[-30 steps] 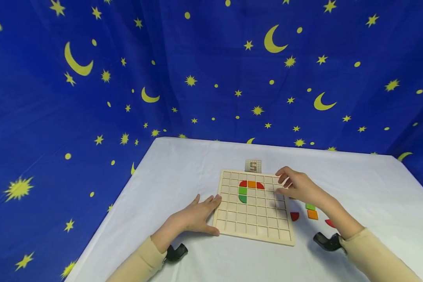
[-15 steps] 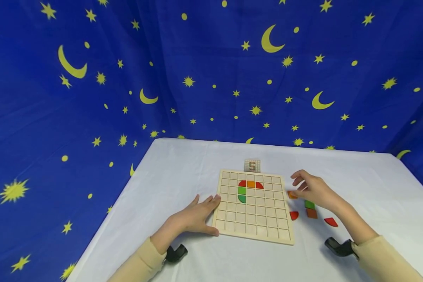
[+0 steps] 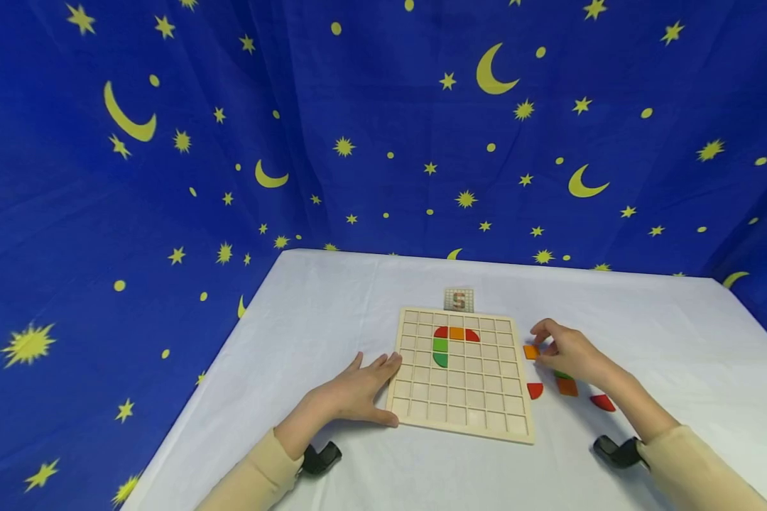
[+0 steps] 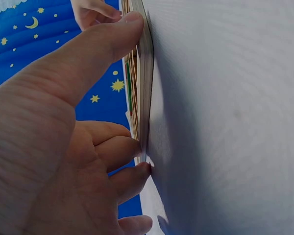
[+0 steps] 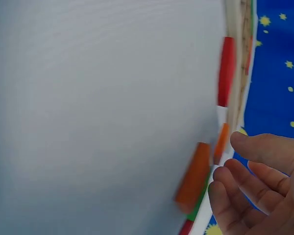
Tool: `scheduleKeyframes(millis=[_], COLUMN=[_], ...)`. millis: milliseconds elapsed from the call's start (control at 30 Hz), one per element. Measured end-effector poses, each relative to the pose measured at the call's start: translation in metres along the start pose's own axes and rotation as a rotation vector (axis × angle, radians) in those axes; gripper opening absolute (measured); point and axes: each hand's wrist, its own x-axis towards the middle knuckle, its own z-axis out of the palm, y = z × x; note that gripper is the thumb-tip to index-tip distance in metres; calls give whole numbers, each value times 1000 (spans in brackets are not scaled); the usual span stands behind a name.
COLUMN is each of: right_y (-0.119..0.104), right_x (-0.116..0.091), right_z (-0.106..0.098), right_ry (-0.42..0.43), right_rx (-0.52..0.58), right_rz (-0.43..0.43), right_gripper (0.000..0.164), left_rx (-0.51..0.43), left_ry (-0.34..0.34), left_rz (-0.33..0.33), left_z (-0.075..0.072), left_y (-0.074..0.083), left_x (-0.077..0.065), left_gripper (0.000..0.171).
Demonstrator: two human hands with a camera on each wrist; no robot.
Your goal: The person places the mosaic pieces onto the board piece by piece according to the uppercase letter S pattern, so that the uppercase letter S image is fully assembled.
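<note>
My left hand rests at the left edge of a wooden grid board, fingers spread and thumb by its front corner. In the left wrist view the thumb touches the board's edge. Set in the board are two red quarter-round tiles, an orange square between them, a light green square and a dark green quarter-round. Right of the board, my right hand hovers beside a loose orange square tile. Its thumb and fingers are apart with nothing between them in the right wrist view.
A small pattern card showing an S-like shape lies behind the board. Loose on the white cloth are a red quarter-round, another orange square, a partly hidden green tile and a second red piece.
My right hand has moved from over the board's right edge to the right, then down beside the loose orange square. The left hand stays in place.
</note>
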Motion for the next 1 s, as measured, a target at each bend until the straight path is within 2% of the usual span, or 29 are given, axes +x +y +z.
scheduleKeyframes(millis=[333,567,800,1000], right_y=[4,3,0,-7], right_x=[1,2,1,-1], right_z=[6,6,-6,-19], right_ry=[10,18,26,68], right_rx=[-44,-55,-40,-34], right_rz=[-32,-12,15,-24], right_gripper=[40,38,41,41], left_rx=[5,0,-1,4], left_ry=[-15,-12,-15,-15], left_rz=[-6,-4,-7,-7], left_z=[-1,0,-1,-1], left_y=[1,0,0,1], left_x=[-1,0,0,0], left_gripper=[102,102,103,103])
